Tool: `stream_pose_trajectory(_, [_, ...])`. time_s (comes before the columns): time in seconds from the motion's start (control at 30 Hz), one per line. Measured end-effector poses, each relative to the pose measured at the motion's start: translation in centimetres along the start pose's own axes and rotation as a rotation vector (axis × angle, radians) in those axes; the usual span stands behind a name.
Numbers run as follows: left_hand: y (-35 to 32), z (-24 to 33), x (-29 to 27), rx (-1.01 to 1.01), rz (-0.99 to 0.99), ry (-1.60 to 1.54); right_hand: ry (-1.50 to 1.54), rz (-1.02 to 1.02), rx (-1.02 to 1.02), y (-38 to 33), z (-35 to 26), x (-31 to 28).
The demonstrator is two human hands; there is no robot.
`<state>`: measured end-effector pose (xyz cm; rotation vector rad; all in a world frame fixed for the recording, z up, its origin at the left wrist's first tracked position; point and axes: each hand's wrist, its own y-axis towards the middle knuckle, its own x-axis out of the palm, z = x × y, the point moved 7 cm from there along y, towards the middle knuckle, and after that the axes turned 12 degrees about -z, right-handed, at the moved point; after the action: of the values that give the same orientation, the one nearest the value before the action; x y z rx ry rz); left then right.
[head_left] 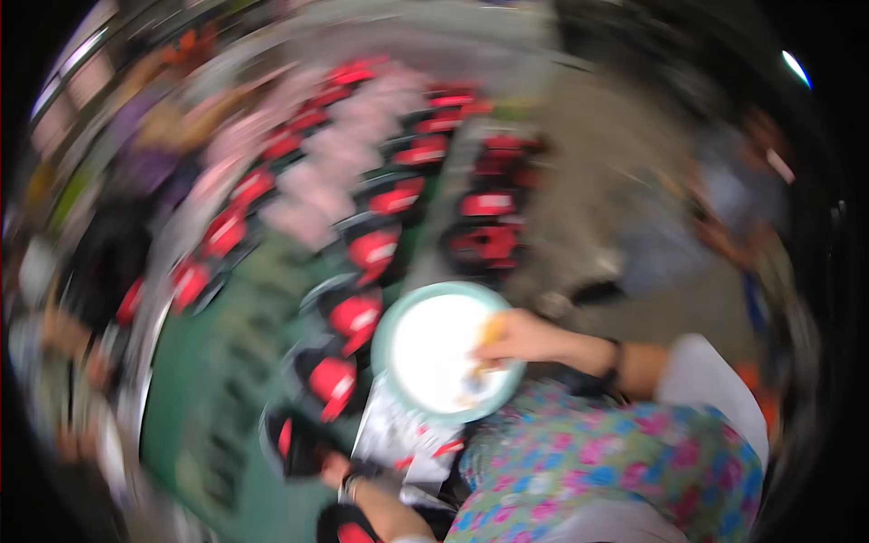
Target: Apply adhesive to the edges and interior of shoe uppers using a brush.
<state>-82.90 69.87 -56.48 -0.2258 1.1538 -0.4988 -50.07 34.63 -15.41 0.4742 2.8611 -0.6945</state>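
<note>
A round bowl with a pale green rim [387,328] stands at the centre, with white stuff filling it. Over its right side my right hand [525,338] is closed on a small yellowish tool [491,331]; blur hides its exact kind. Lower left, my left hand [336,471] grips the near edge of a black-and-red piece [294,443] that looks like a shoe. Similar black-and-red shoes [331,380] run in a row away from me along a green belt [195,389]. The whole picture is smeared by motion.
White sheets with red marks [398,433] lie under the bowl. Beside the belt, more black-and-red shoes [486,242] sit on a narrow ledge. Pinkish pieces [312,195] line the belt's middle. Co-workers sit on the left [68,362] and at the right [733,199].
</note>
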Motion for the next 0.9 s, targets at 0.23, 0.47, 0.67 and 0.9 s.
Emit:
stream_pose_trajectory(0.23, [-9.7, 16.9, -0.3, 0.452, -0.058, -0.681, 0.195, 0.128, -0.096, -4.5, -3.7, 1.4])
stream_pose_trajectory(0.47, [-16.2, 17.8, -6.1, 0.304, -0.209, -0.830, 0.196, 0.149, -0.126, -11.8, -4.5, 2.3])
stream_pose_trajectory(0.67, [-17.0, 17.6, -11.5, 0.198, -0.264, -1.112, 0.226, 0.161, -0.237, -13.3, -6.0, 0.8])
stream_pose_trajectory(0.9, [-19.6, 17.7, -17.4, 0.199, -0.492, -1.565, 0.068, 0.435, -0.427, -16.7, -7.3, -2.2])
